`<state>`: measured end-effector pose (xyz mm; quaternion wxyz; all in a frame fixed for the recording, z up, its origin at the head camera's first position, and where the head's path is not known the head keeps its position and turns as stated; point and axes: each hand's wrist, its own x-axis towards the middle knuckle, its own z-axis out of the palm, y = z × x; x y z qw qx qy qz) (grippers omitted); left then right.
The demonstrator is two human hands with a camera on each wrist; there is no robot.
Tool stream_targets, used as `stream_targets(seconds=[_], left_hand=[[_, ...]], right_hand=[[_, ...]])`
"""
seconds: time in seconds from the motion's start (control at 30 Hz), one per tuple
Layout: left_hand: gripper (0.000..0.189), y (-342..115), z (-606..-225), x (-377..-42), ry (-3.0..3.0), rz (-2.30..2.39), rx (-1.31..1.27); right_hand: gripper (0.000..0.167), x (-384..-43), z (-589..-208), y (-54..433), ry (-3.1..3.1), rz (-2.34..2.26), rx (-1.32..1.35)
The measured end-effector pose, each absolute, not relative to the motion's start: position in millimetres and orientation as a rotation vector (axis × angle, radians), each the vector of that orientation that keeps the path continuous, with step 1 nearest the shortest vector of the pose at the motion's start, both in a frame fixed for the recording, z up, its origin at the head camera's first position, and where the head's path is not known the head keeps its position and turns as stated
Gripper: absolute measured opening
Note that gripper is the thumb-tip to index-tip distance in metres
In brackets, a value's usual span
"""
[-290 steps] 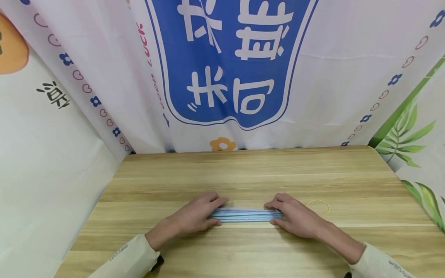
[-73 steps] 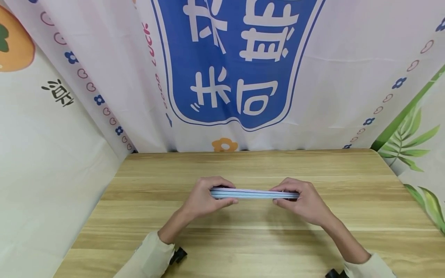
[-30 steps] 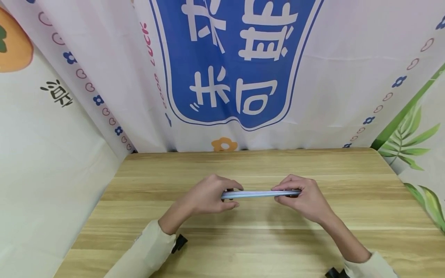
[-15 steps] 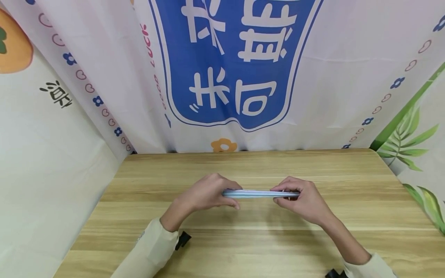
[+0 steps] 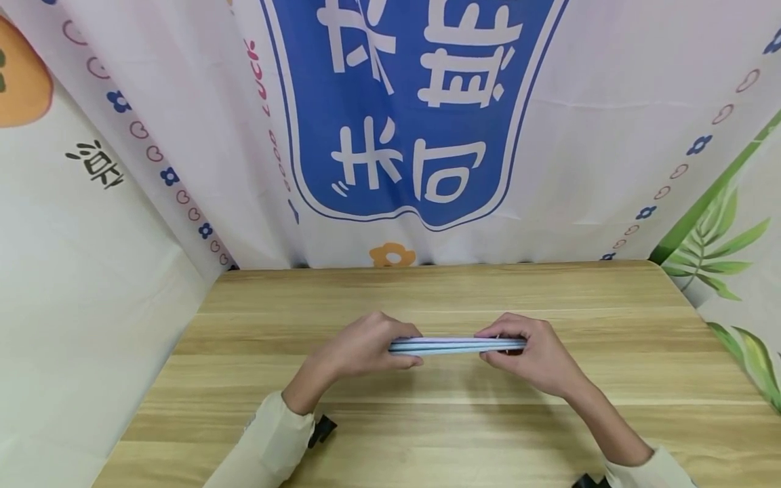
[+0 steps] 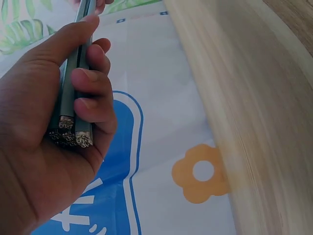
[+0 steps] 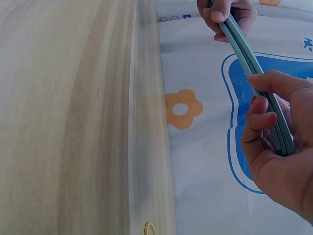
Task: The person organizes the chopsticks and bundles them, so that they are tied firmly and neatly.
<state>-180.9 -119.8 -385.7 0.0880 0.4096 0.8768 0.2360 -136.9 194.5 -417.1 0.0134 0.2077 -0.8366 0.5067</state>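
A bundle of several light blue chopsticks (image 5: 448, 346) is held level above the table, crosswise between both hands. My left hand (image 5: 366, 342) grips the left end, thumb on the near side and fingers on the far side. In the left wrist view, square chopstick ends (image 6: 68, 133) with a gold floral pattern show against the palm. At the other end my right hand (image 5: 537, 346) holds the bundle the same way. In the right wrist view, its curled fingers (image 7: 259, 122) wrap the chopsticks, whose right tips sit by the palm.
The wood-grain table (image 5: 427, 434) spans the space below the hands. A yellow rubber band (image 7: 150, 228) shows at the bottom of the right wrist view. Printed cloth (image 5: 579, 169) hangs along the table's back edge and both sides.
The bundle, on the table at first, is now raised in both hands. My left hand has shifted inward along it. In the last half second, the bundle dips slightly at the left and turns a little.
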Motion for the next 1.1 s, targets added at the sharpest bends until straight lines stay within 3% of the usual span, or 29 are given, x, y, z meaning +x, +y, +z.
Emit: stream_targets(seconds=[0.27,0.93,1.1], left_hand=[[0.012,-121,-387,-181,2.627,0.757,1.221],[0.011,-124,-385,-180,2.637,0.794,1.248],[0.012,-126,-384,-180,2.656,0.809,1.246]], right_hand=[[0.022,-138,-420,196,-2.604,1.596,0.668],[0.024,-135,-418,202,-2.643,1.58,0.704],[0.033,-132,-418,207,-2.616,1.606,0.68]])
